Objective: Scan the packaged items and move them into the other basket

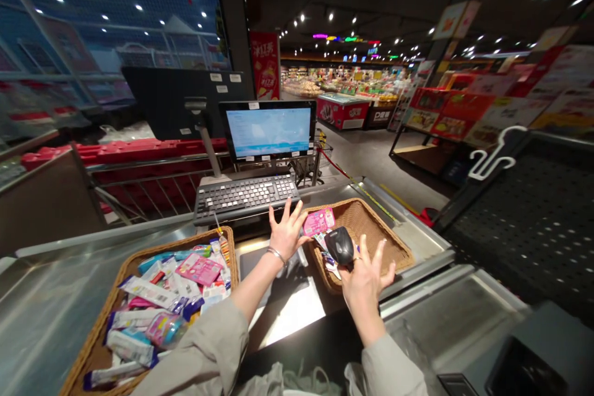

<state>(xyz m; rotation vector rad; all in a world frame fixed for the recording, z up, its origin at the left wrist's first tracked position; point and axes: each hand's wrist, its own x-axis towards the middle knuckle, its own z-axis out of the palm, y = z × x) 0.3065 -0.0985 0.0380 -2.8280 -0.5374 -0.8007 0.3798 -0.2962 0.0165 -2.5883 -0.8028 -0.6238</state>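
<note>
Two wicker baskets stand on the metal surface (41, 303) in the head view. The left basket (93, 328), heaped with slim packets (148, 292), is toward the surface's near left corner; the right basket (375, 235) is by its right edge. A pink packet (320, 221) lies over the right basket's far left corner, just beside the thumb of the left hand (284, 240). The right hand (364, 281) is at a black handheld scanner (340, 245) above that basket's left side. The outer fingers of both hands spread apart; I cannot tell whether either thumb grips anything. Scanning the pink packet seems the step in hand; the next move calls for its barcode facing the scanner.
</note>
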